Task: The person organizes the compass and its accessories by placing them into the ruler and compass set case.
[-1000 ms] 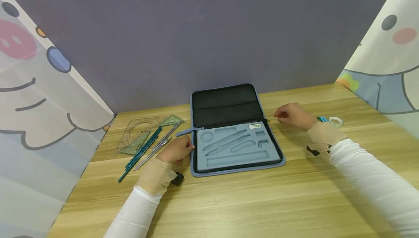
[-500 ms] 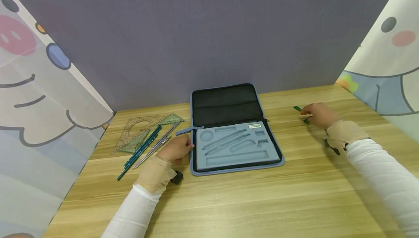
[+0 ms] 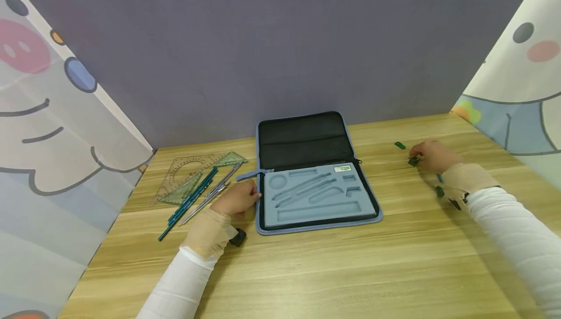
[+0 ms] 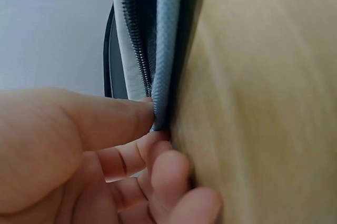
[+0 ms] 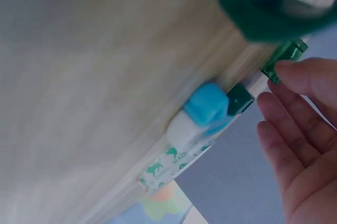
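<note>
An unzipped pencil case [image 3: 322, 231] lies spread out, its blue insert [image 3: 302, 202] showing several shaped recesses. My left hand [image 3: 236, 198] holds the case's left edge, with the thumb over the blue piping [image 4: 167, 34] beside the zipper and the fingers curled below. Out to the right, my right hand [image 3: 434, 157] pinches a small dark green piece [image 3: 414, 161] at the tabletop. In the right wrist view this green piece [image 5: 287, 58] is shiny and sits at the thumb and forefinger tips. Close by is a blue-and-white eraser [image 5: 205, 105] with a dark green block [image 5: 240, 99].
Left of the case lie a clear protractor [image 3: 168, 175], green-tinted set squares [image 3: 181, 193], teal pencils [image 3: 186, 206] and metal compasses [image 3: 215, 193]. Another green piece [image 3: 400, 145] lies behind my right hand. A blurred green curved object [image 5: 247, 23] is close to the right wrist camera.
My right hand has moved right, away from the case's side, to the small green pieces, and now has one at its fingertips. My left hand stays on the case edge.
</note>
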Demonstrator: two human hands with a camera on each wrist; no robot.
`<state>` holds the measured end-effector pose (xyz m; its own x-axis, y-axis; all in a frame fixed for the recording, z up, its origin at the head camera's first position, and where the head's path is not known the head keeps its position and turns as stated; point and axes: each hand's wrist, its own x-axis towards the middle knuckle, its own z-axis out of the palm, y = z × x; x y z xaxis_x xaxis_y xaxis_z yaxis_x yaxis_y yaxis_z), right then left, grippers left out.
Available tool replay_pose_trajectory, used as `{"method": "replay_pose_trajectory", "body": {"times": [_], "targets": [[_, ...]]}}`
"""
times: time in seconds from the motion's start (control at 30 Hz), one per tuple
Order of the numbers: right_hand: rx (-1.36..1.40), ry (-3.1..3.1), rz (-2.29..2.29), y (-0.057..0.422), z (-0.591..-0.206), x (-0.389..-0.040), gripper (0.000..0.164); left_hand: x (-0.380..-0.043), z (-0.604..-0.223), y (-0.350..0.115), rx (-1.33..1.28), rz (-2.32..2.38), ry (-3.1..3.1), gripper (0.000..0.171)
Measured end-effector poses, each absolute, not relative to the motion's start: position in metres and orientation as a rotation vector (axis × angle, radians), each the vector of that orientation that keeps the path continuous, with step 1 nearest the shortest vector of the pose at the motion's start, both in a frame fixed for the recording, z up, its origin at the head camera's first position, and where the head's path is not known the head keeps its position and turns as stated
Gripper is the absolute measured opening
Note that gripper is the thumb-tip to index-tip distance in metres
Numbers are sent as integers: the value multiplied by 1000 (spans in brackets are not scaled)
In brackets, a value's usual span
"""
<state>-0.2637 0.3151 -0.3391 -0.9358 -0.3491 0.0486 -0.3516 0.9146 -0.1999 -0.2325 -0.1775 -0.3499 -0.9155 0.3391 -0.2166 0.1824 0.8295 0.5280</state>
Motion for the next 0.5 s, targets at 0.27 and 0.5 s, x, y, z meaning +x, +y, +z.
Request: {"method": "replay_pose_trajectory", "body": {"times": [0.27,0.5], "targets": [[576,-3095,324,311,-340,-263,18,-233,-350,-175,395,728,2712,18],[640,-3074,300,303,-337,-264,15,-233,-349,-176,396,715,2729,18]]}}
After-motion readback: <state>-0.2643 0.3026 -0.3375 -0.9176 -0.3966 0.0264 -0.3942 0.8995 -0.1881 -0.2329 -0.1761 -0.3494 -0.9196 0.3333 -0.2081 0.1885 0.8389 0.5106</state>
